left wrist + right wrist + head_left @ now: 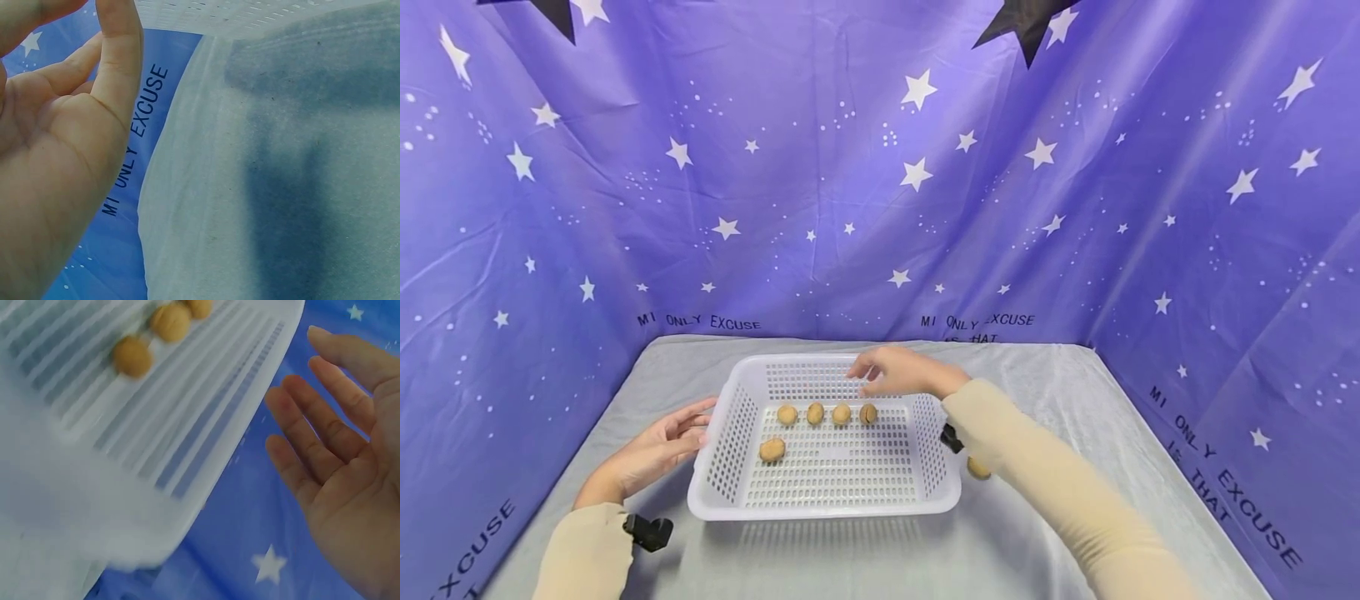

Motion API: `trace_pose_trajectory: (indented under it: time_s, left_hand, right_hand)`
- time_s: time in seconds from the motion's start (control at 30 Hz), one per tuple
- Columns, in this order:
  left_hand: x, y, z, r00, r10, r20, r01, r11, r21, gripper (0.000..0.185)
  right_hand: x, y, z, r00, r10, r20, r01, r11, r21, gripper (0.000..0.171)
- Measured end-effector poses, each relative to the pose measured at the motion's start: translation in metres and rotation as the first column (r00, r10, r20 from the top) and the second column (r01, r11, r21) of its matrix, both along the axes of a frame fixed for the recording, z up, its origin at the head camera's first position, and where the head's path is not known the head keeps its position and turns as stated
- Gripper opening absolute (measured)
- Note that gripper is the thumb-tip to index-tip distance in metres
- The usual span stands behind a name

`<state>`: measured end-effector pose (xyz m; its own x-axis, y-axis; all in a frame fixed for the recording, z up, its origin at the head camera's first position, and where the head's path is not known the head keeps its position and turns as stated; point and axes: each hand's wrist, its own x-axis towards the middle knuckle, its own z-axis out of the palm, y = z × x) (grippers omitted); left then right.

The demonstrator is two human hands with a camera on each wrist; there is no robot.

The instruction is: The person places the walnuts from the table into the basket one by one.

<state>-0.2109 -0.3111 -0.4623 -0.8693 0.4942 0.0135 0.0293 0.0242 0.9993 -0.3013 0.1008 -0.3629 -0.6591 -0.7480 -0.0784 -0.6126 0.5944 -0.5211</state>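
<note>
White perforated basket (831, 514) taken as landmark; it sits on a table with grey cloth (850, 567). Five walnuts lie in it: four form a spaced row along the far part of its floor, being the left-end walnut (787, 415), the second walnut (816, 414), the third walnut (841, 414) and the right-end walnut (868, 414), this last with a dark seam facing up. The fifth walnut (772, 451) lies closer to the basket's near side, towards its left wall. One outside walnut (978, 468) rests on the cloth just right of the basket, partly covered by the right sleeve (1060, 492). Left hand (658, 446): at the basket's left rim, thumb and fingers apart, fingertips at the rim's outer side; firmness of contact cannot be told. Right hand (901, 371): at the basket's far rim, towards the right corner, fingers loosely bent and apart, palm bare in the wrist view, clear of the walnut row. Black wrist device (649, 532) on the left cuff, near the basket's near left corner. Purple star-printed curtain (820, 167) stands behind the basket.
</note>
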Motion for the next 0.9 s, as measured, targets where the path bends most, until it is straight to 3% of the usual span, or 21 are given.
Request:
trace_pose_trajectory:
  time_s: [0.2, 0.43, 0.9]
  left_hand:
    - [-0.001, -0.001, -0.002, 1.0, -0.01, -0.004, 0.01, 1.0, -0.002, 0.066]
    - [-0.001, -0.001, 0.0, 1.0, -0.012, 0.003, 0.012, 1.0, -0.002, 0.066]
    - [0.0, 0.0, 0.001, 1.0, -0.004, 0.015, 0.004, 1.0, -0.011, 0.067]
  right_hand:
    - [-0.002, 0.05, -0.004, 0.994, -0.099, -0.046, 0.1, 0.995, 0.018, 0.035]
    - [0.005, 0.11, -0.018, 0.985, -0.155, -0.07, 0.154, 0.988, -0.025, 0.031]
    - [0.019, 0.204, -0.065, 0.947, -0.315, -0.059, 0.312, 0.948, -0.06, 0.03]
